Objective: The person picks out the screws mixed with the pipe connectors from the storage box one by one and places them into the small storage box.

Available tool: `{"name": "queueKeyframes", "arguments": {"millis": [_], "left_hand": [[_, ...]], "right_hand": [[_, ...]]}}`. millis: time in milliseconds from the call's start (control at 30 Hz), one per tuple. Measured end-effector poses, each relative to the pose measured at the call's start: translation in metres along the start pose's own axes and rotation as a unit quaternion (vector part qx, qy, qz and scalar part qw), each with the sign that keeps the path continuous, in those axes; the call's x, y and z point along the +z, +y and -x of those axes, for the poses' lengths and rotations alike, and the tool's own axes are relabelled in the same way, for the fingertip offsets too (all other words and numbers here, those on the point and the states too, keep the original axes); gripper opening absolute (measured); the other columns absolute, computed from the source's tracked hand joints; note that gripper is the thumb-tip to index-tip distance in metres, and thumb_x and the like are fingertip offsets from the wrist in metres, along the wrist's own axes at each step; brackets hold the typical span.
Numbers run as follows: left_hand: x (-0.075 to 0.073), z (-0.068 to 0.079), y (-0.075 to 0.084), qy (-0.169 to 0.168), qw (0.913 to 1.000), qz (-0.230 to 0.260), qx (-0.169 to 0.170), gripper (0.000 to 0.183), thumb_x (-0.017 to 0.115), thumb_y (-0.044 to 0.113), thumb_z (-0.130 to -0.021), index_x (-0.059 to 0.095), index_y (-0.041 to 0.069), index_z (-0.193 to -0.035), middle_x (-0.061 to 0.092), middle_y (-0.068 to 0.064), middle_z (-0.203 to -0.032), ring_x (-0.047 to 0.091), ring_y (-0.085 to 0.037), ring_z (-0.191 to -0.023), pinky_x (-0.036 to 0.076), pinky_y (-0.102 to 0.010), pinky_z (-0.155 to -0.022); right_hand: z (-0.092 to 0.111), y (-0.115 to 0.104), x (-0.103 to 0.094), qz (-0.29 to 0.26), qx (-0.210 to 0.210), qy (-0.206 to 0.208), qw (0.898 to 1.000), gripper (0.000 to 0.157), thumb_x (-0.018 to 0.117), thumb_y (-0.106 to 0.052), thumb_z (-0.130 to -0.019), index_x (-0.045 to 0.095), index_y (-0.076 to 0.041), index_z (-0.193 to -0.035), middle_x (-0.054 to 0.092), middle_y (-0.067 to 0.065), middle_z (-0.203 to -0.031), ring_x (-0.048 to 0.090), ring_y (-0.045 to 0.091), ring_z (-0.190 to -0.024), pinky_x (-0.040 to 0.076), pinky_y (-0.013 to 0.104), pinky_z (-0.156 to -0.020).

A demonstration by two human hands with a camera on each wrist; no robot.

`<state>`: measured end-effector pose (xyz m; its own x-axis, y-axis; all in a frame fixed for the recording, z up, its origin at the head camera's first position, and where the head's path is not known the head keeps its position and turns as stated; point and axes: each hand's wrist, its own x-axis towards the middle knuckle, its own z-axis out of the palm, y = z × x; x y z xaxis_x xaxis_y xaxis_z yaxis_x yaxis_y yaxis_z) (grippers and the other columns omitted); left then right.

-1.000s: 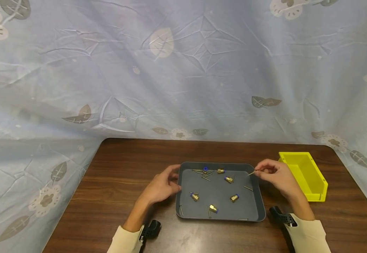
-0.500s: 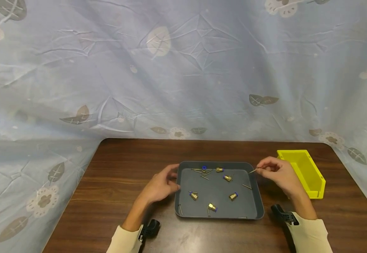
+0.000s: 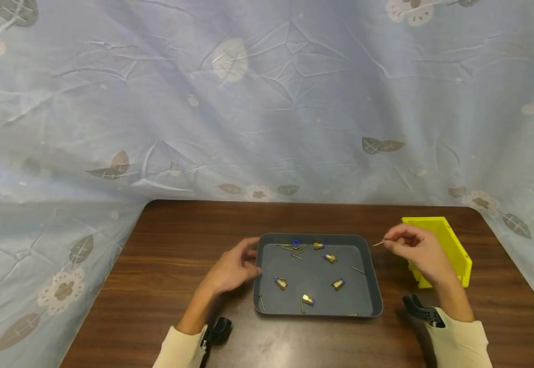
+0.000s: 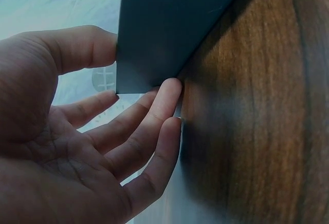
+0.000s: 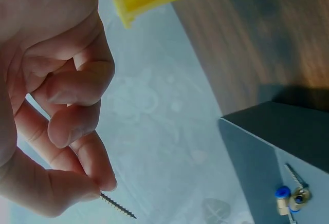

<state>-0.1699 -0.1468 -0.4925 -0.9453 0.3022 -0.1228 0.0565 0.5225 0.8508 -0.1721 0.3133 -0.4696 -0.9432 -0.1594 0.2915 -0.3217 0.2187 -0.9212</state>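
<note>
My right hand (image 3: 425, 251) pinches a screw (image 3: 379, 243) between thumb and fingertips, just beyond the tray's right rim and in front of the yellow bin. In the right wrist view the threaded end of the screw (image 5: 118, 205) sticks out past the fingertips. My left hand (image 3: 231, 267) rests against the left side of the grey tray (image 3: 312, 276). In the left wrist view its thumb and loosely bent fingers touch the tray's outer wall (image 4: 164, 34). Inside the tray lie several brass fittings with blue ends, one a fitting (image 3: 308, 300) near the front, and several loose screws (image 3: 358, 270).
A yellow bin (image 3: 453, 250) stands on the right of the brown wooden table (image 3: 179, 240), partly hidden behind my right hand. A patterned cloth (image 3: 267, 102) hangs behind the table. Each wrist wears a black camera mount, such as the left mount (image 3: 218, 331).
My right hand has moved right with the screw, from over the tray's right rim to outside it, toward the yellow bin. The left hand stays at the tray.
</note>
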Motion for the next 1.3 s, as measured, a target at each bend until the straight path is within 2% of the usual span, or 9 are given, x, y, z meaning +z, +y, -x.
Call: {"name": "queueKeyframes", "arguments": {"millis": [133,233,467,567,733,933,1067,1200,1300], "left_hand": [[0.0,0.0,0.0,-0.001,1.0,0.002,-0.002,0.077,0.08,0.001,-0.093,0.049,0.006,-0.163,0.071,-0.023,-0.136,0.075,-0.016,-0.093,0.059,-0.042,-0.088],[0.0,0.0,-0.001,-0.002,1.0,0.004,-0.006,0.077,0.08,0.001,-0.094,0.048,0.006,-0.164,0.071,-0.022,-0.137,0.076,-0.017,-0.094,0.059,-0.043,-0.088],[-0.001,0.001,0.0,0.001,0.9999,0.006,-0.014,0.077,0.08,0.0,-0.094,0.049,0.007,-0.164,0.07,-0.021,-0.137,0.075,-0.017,-0.094,0.059,-0.042,-0.087],[-0.001,0.002,0.0,-0.002,0.9998,0.01,-0.016,0.077,0.08,0.001,-0.094,0.048,0.007,-0.165,0.069,-0.021,-0.138,0.075,-0.017,-0.094,0.059,-0.043,-0.087],[-0.002,0.003,0.001,-0.005,0.9998,0.013,-0.016,0.078,0.08,0.001,-0.095,0.047,0.007,-0.165,0.069,-0.021,-0.14,0.075,-0.017,-0.093,0.059,-0.042,-0.086],[-0.002,0.002,0.0,-0.004,0.9998,0.016,-0.012,0.078,0.08,0.001,-0.094,0.048,0.007,-0.165,0.07,-0.021,-0.138,0.075,-0.017,-0.094,0.059,-0.042,-0.086],[-0.002,0.002,0.0,-0.003,0.9998,0.017,-0.013,0.077,0.08,0.001,-0.095,0.048,0.007,-0.165,0.07,-0.02,-0.138,0.076,-0.018,-0.095,0.06,-0.043,-0.087],[-0.002,0.001,0.0,-0.004,0.9998,0.017,-0.012,0.077,0.08,0.001,-0.095,0.048,0.007,-0.165,0.07,-0.021,-0.138,0.076,-0.018,-0.096,0.06,-0.044,-0.088],[-0.001,0.001,0.0,-0.006,0.9997,0.019,-0.012,0.077,0.08,0.001,-0.095,0.048,0.007,-0.165,0.069,-0.021,-0.139,0.077,-0.018,-0.095,0.06,-0.043,-0.087]], "right_hand": [[0.001,-0.003,-0.007,-0.018,-0.011,0.019,1.0,0.015,0.074,0.019,-0.093,0.075,0.008,-0.103,0.076,0.0,-0.09,0.055,0.013,-0.066,0.044,0.027,-0.056],[0.003,-0.006,-0.013,-0.033,-0.005,0.04,0.999,0.015,0.073,0.021,-0.093,0.075,0.01,-0.102,0.077,-0.001,-0.09,0.058,0.012,-0.068,0.047,0.025,-0.058],[0.009,-0.01,-0.032,0.044,0.024,0.09,0.995,0.009,0.078,0.01,-0.096,0.077,0.006,-0.104,0.078,-0.007,-0.091,0.064,0.011,-0.074,0.053,0.019,-0.067],[0.012,-0.008,-0.041,0.042,0.033,0.112,0.992,0.008,0.078,0.011,-0.096,0.077,0.008,-0.104,0.078,-0.006,-0.091,0.063,0.012,-0.074,0.053,0.018,-0.067],[0.017,-0.006,-0.055,0.067,0.055,0.15,0.985,0.007,0.08,0.007,-0.097,0.079,0.005,-0.103,0.078,-0.01,-0.089,0.062,0.009,-0.073,0.051,0.016,-0.064],[0.022,-0.002,-0.066,0.018,0.088,0.188,0.978,0.009,0.083,0.005,-0.095,0.081,0.0,-0.102,0.078,-0.009,-0.087,0.059,0.009,-0.069,0.049,0.016,-0.06],[0.022,0.001,-0.07,0.025,0.111,0.203,0.973,0.008,0.084,0.001,-0.096,0.082,-0.004,-0.102,0.077,-0.011,-0.084,0.057,0.008,-0.066,0.048,0.017,-0.058],[0.023,0.005,-0.071,0.05,0.136,0.221,0.964,0.008,0.087,-0.004,-0.095,0.082,-0.005,-0.102,0.071,-0.012,-0.08,0.053,0.008,-0.066,0.045,0.019,-0.056],[0.023,0.007,-0.072,0.093,0.153,0.23,0.957,0.007,0.087,-0.008,-0.096,0.082,-0.008,-0.101,0.067,-0.013,-0.078,0.051,0.008,-0.068,0.044,0.019,-0.056]]}}
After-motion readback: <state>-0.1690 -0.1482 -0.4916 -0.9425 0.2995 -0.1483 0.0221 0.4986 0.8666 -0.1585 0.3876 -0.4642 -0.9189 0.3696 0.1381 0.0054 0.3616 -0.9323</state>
